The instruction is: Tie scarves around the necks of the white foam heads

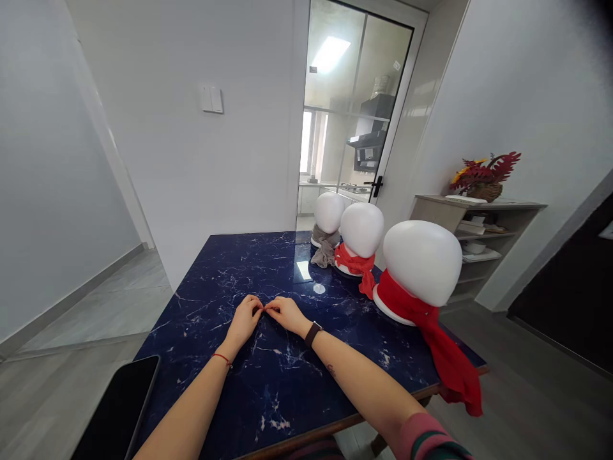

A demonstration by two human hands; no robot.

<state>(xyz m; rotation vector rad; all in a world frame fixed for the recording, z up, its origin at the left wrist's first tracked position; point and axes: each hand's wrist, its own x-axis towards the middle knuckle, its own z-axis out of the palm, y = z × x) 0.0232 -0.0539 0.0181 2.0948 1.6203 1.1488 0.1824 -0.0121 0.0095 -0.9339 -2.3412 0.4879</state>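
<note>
My left hand (248, 314) rests on the dark blue marbled table (201, 287), its fingers bent and closed together. Its fingertips meet those of my right hand (286, 312), which is curled shut in the same way. No object shows between the fingers of either hand. To the right of my hands, three white rounded head forms stand in a row. The nearest head form (421, 255) wears a long red scarf (445, 351) that hangs over the table edge. A red scarf (354, 260) wraps the middle head form (363, 229), and a grey scarf (324, 239) the farthest head form (329, 212).
A black phone (117, 409) lies at the table's left front. Behind the table are a white wall and a glass door (349, 115). On the right, a shelf unit (479, 211) carries a basket of red leaves (488, 179).
</note>
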